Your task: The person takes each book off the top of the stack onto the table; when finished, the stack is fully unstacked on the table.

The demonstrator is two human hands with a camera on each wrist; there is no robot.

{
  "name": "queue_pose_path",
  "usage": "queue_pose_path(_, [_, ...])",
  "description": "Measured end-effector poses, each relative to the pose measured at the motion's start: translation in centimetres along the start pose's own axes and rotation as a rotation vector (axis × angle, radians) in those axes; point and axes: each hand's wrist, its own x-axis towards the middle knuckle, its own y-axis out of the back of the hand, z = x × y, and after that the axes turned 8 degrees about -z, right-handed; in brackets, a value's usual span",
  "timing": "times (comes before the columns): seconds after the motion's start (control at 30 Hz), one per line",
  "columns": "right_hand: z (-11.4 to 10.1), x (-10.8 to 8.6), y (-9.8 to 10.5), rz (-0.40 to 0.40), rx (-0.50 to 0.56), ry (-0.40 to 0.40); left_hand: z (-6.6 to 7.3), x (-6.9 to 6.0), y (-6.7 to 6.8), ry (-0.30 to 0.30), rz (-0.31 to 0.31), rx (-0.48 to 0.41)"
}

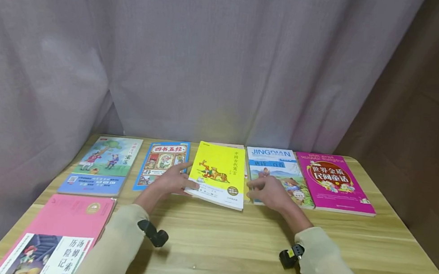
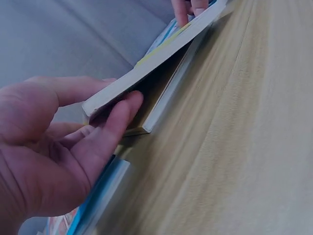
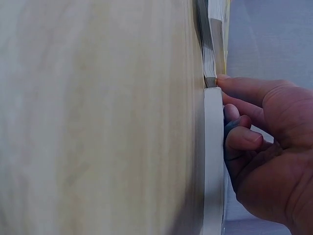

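A yellow book [image 1: 216, 168] with a tiger and giraffe on its cover lies tilted over another book [image 2: 157, 108] at the middle of the row. My left hand [image 1: 171, 179] pinches its left edge, thumb on top and fingertips [image 2: 131, 100] underneath in the left wrist view. That side is raised, with a dark gap below. My right hand [image 1: 270, 191] is at the yellow book's right edge, over the blue and white JINGDIAN book [image 1: 299, 182]. In the right wrist view, its outer digit [image 3: 239, 85] reaches the edge where the books meet, while the other fingers are bent.
Left of the yellow book lies a blue-bordered book [image 1: 163, 162], then a green and blue one [image 1: 104, 164]. A pink book [image 1: 68, 217] lies at the front left, a magenta book [image 1: 334, 181] at the far right. A grey curtain [image 1: 196, 53] hangs behind the wooden table [image 1: 222, 255].
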Motion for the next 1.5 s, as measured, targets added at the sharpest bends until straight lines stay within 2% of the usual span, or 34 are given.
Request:
queue_pose_path(0.17, [-0.2, 0.0, 0.1, 0.001, -0.004, -0.009, -0.3, -0.2, -0.2, -0.027, 0.001, -0.102])
queue_pose_path(0.37, [-0.2, 0.0, 0.1, -0.001, -0.007, -0.012, -0.6, -0.5, -0.1, -0.042, 0.003, -0.173])
queue_pose_path(0.73, [-0.1, 0.2, -0.1, 0.002, -0.021, 0.006, 1.2, -2.4, 0.0, -0.104, -0.004, -0.223])
queue_pose_path(0.93, [-0.1, 0.1, -0.1, -0.009, -0.015, 0.015, 2.8, -4.3, 0.6, -0.152, 0.002, -0.216])
queue_pose_path(1.13, [-0.1, 0.2, 0.1, -0.003, -0.017, 0.026, 4.2, -6.9, 1.5, -0.224, -0.009, -0.235])
queue_pose_path(1.3, [-0.1, 0.2, 0.2, -0.007, -0.045, 0.039, 4.4, -9.3, 2.3, -0.272, -0.019, -0.239])
queue_pose_path(1.5, [-0.2, 0.2, 0.1, -0.021, -0.023, 0.000, 3.9, -11.9, 3.1, -0.258, 0.032, -0.226])
